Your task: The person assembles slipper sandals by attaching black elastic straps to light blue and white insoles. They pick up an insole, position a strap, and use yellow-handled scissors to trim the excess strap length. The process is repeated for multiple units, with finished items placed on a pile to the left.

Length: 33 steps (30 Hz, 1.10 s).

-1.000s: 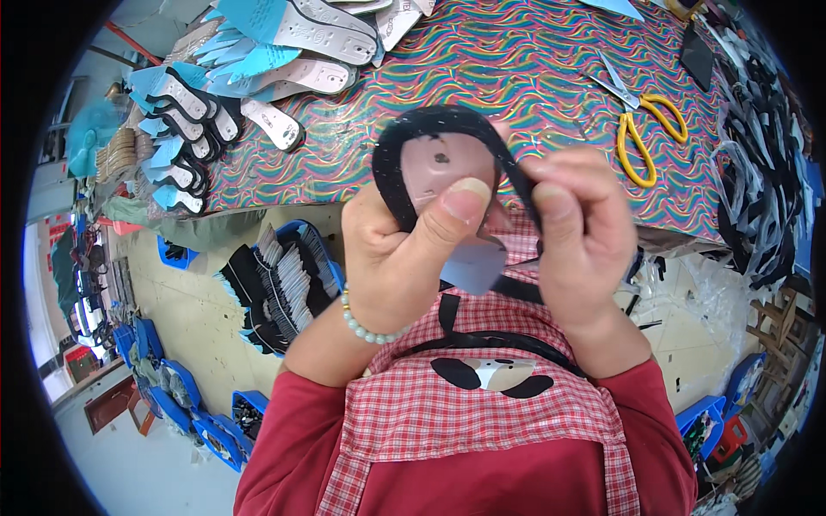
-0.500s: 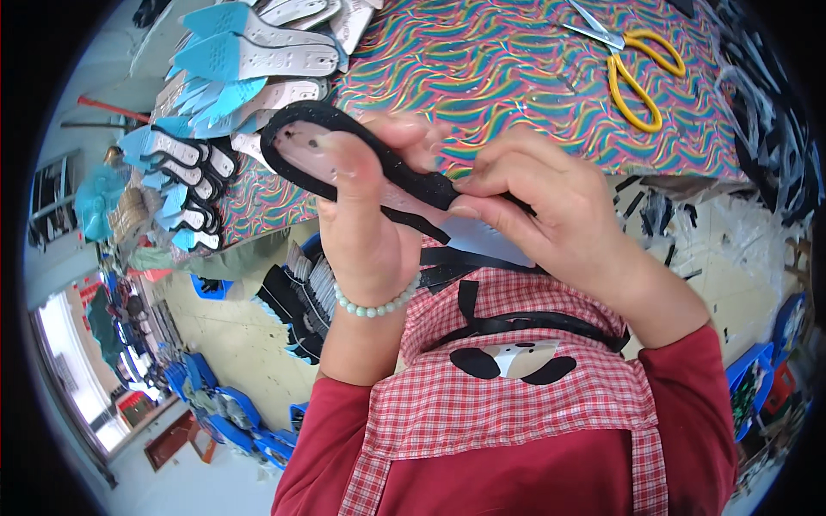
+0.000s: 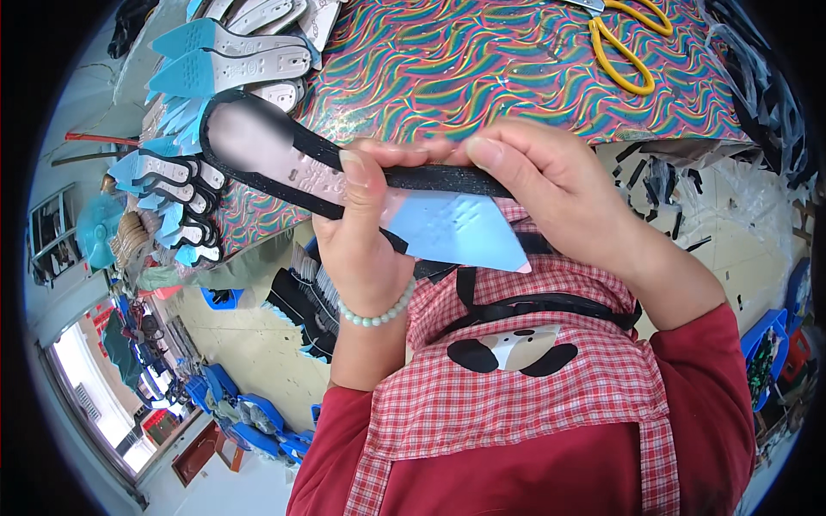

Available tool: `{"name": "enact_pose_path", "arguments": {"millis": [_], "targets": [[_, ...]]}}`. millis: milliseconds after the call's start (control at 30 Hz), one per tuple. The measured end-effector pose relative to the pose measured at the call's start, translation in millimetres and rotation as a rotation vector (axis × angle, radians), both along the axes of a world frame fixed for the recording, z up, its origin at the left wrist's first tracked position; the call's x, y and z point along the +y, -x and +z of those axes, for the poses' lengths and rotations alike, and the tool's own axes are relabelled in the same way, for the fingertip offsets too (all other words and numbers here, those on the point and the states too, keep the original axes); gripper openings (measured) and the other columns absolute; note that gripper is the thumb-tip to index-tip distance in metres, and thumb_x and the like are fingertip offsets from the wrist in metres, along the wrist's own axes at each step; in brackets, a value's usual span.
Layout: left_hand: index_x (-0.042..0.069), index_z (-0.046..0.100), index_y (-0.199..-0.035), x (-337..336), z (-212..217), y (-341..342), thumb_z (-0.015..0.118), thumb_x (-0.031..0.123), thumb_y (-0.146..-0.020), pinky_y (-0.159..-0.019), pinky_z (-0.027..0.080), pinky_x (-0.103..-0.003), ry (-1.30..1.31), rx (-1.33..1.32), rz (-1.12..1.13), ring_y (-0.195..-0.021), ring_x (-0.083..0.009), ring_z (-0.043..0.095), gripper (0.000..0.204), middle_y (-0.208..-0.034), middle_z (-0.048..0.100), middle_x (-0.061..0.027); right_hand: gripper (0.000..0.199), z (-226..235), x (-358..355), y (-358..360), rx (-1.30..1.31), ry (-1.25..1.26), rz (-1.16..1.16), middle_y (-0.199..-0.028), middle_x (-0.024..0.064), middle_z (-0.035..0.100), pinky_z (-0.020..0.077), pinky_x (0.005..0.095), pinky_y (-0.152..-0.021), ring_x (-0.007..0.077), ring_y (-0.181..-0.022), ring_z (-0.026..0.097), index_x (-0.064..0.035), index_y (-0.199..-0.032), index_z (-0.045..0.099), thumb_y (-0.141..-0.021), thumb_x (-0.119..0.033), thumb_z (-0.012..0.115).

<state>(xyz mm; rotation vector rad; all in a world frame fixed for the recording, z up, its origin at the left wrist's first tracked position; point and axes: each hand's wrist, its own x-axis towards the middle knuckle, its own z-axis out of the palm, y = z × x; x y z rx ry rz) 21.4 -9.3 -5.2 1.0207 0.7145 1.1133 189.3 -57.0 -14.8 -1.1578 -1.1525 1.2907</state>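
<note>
A shoe insole with a light blue pointed toe and a pale pink heel is held up over the table's near edge. Around its heel and along both sides runs a black edging strip; its end on the near side stops beside the blue part. My left hand is closed round the insole's middle, thumb on top, fingers behind the far edge. With thumb and forefinger, my right hand pinches the strip along the far edge, near the blue toe.
Insoles with blue toes lie piled at the table's far left, black-edged ones below them. Yellow-handled scissors rest on the patterned tabletop. Black scraps litter the floor at right. Blue bins stand lower right.
The insole has moved left and turned flatter, showing more of its blue toe. My right hand has drawn the strip out along the far edge.
</note>
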Motion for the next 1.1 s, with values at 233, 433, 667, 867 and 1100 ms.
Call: {"name": "enact_pose_path", "arguments": {"millis": [233, 433, 667, 867, 1100], "targets": [[-0.006, 0.059, -0.089, 0.0, 0.1, -6.9, 0.057, 0.021, -0.094, -0.081, 0.051, -0.039, -0.039, 0.113, 0.038, -0.081, -0.0244, 0.064, 0.027, -0.085, 0.063, -0.0138, 0.032, -18.6, -6.8, 5.4, -0.342, -0.182, 0.012, -0.066, 0.0169, 0.057, 0.0427, 0.0401, -0.054, 0.0333, -0.059, 0.057, 0.0000, -0.078, 0.060, -0.093, -0.028, 0.053], [-0.007, 0.063, -0.094, 8.3, -5.4, -8.1, 0.061, 0.015, -0.090, -0.083, 0.049, -0.035, -0.191, 0.344, -0.048, -0.089, -0.0207, 0.063, 0.022, -0.094, 0.066, -0.0142, 0.036, -8.0, 9.4, -2.4, -0.418, -0.132, 0.197, -0.071, 0.0182, 0.060, 0.0441, 0.0419, -0.058, 0.0351, -0.066, 0.060, -0.0010, -0.079, 0.061, -0.095, -0.031, 0.049], [-0.004, 0.060, -0.114, 16.5, -5.9, 7.7, 0.059, 0.012, -0.088, -0.098, 0.041, -0.034, 0.011, 0.144, -0.405, -0.115, -0.0204, 0.053, 0.030, -0.117, 0.062, -0.0174, 0.027, -1.7, 1.5, 5.4, -0.248, -0.168, 0.110, -0.093, 0.0212, 0.060, 0.0461, 0.0444, -0.073, 0.0379, -0.090, 0.059, -0.0004, -0.104, 0.055, -0.093, -0.025, 0.049], [-0.003, 0.059, -0.109, 33.8, -8.8, 27.5, 0.056, 0.018, -0.091, -0.080, 0.051, -0.034, 0.208, 0.314, -0.512, -0.093, -0.0226, 0.063, 0.029, -0.102, 0.065, -0.0184, 0.035, -30.5, -21.0, -23.0, -0.670, -0.208, 0.260, -0.099, 0.0122, 0.064, 0.0507, 0.0412, -0.074, 0.0334, -0.092, 0.062, -0.0076, -0.114, 0.059, -0.086, -0.028, 0.061], [-0.003, 0.061, -0.109, 35.0, -17.5, 13.3, 0.060, 0.012, -0.089, -0.070, 0.054, -0.030, 0.474, 0.004, -0.290, -0.081, -0.0189, 0.066, 0.025, -0.095, 0.067, -0.0141, 0.056, -46.6, 34.6, -204.1, -1.399, -0.317, -0.305, -0.119, 0.0157, 0.056, 0.0407, 0.0370, -0.095, 0.0302, -0.112, 0.052, -0.0035, -0.129, 0.050, -0.082, -0.027, 0.069]]}}
